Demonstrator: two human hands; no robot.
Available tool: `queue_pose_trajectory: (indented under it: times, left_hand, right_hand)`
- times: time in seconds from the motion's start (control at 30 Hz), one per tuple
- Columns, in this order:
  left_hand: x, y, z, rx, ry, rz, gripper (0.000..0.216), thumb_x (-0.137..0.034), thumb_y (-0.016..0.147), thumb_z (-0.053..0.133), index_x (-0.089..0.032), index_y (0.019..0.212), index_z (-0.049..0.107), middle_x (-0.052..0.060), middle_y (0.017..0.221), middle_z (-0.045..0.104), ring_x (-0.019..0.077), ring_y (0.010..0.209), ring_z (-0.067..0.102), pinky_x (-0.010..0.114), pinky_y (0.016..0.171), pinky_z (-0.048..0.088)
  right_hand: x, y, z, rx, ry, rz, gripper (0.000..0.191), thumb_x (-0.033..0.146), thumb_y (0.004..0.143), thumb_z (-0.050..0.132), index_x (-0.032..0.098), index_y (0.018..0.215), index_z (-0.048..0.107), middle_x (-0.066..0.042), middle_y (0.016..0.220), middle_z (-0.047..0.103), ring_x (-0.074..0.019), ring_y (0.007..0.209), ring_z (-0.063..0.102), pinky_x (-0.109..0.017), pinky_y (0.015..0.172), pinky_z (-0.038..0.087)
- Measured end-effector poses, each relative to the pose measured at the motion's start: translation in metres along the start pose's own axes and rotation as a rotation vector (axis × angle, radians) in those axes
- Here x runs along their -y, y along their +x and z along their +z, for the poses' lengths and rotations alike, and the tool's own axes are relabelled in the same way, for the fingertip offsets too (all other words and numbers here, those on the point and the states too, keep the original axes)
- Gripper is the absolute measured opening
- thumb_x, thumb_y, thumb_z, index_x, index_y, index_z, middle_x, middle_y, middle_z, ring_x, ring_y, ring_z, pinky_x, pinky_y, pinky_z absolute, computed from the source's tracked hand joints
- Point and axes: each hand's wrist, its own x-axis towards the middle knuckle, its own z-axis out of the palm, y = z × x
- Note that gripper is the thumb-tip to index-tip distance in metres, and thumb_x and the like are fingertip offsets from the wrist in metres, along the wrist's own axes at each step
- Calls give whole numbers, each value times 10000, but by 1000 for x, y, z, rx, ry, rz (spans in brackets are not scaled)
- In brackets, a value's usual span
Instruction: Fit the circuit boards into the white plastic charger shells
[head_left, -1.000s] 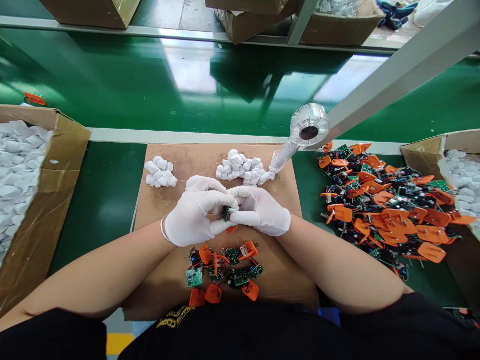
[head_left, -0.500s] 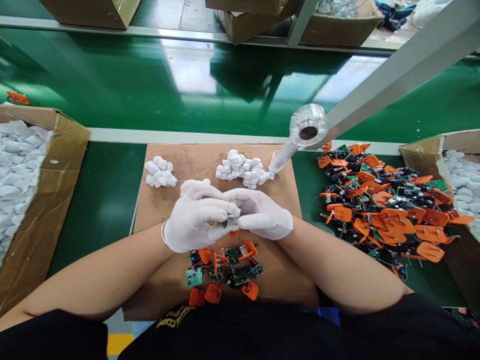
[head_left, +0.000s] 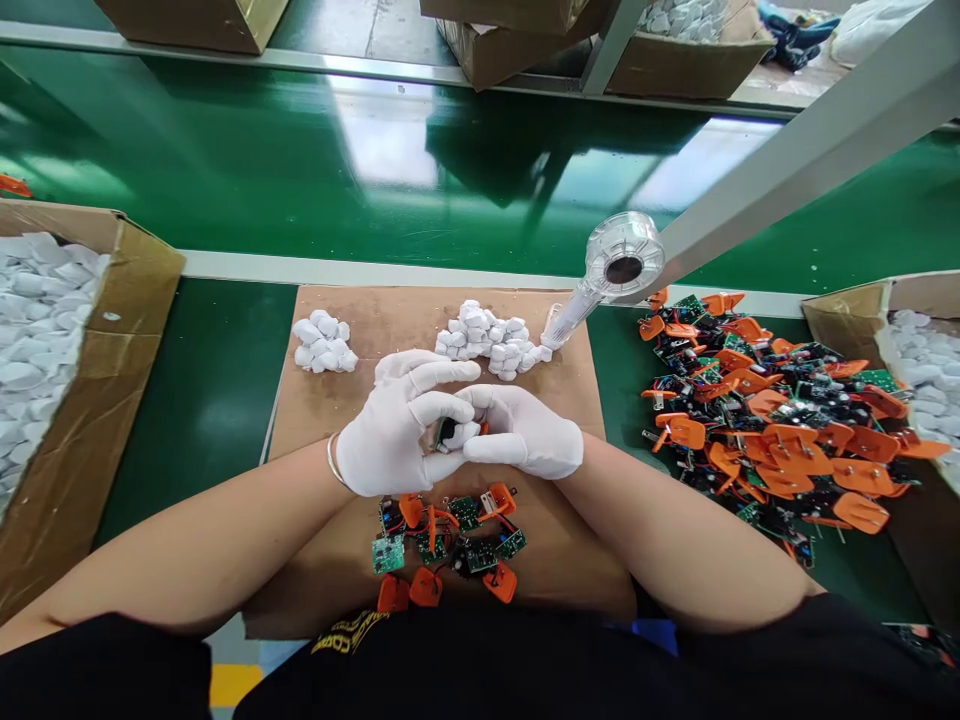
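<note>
Both my hands wear white gloves and meet above the cardboard sheet (head_left: 322,410). My left hand (head_left: 401,430) pinches a small circuit board (head_left: 445,434) with a dark component between thumb and index finger, its other fingers stretched out. My right hand (head_left: 529,430) is closed on the other side of the same assembly, where a small white piece (head_left: 466,434) and a bit of orange show. Fingers hide most of it. Below the hands lie several circuit boards (head_left: 480,553) wired to orange plug parts (head_left: 426,587). Beyond them are two piles of white pieces (head_left: 325,341), (head_left: 487,338).
A large heap of orange-and-green board assemblies (head_left: 780,420) covers the right side. Cardboard boxes of white parts stand at the left (head_left: 139,330) and right (head_left: 847,305). A clear plastic handheld fan (head_left: 624,262) leans beside a slanted grey post (head_left: 780,140).
My left fingers have spread and lifted off the assembly, uncovering the dark component and the white piece. The right hand stays closed around it. The view has shifted slightly.
</note>
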Motion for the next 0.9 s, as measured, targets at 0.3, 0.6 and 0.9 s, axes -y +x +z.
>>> queue_pose_trajectory:
  times: [0.3, 0.6, 0.9]
  left_hand:
    - [3, -2, 7, -42, 13, 121, 145, -382, 788, 723, -250, 829, 681, 25, 1146, 721, 259, 1043, 583, 457, 875, 457]
    - [3, -4, 9, -75, -16, 125, 158, -332, 762, 778, -246, 774, 647, 9, 1131, 702, 268, 1043, 585, 467, 872, 452]
    - [0, -3, 9, -78, 9, -2, 394, -296, 695, 828, -240, 945, 530, 81, 1204, 680, 235, 1052, 648, 456, 923, 492]
  right_hand:
    - [-1, 2, 9, -6, -24, 57, 269, 241, 661, 847, 138, 679, 599, 29, 659, 576, -110, 653, 532, -290, 684, 469]
    - [1, 1, 10, -1, -128, -6, 203, 182, 673, 784, 152, 709, 587, 34, 681, 548, -122, 693, 526, -283, 655, 457]
    - [3, -2, 12, -160, 4, 57, 317, 213, 586, 889, 144, 719, 609, 42, 629, 572, -100, 609, 508, -273, 616, 436]
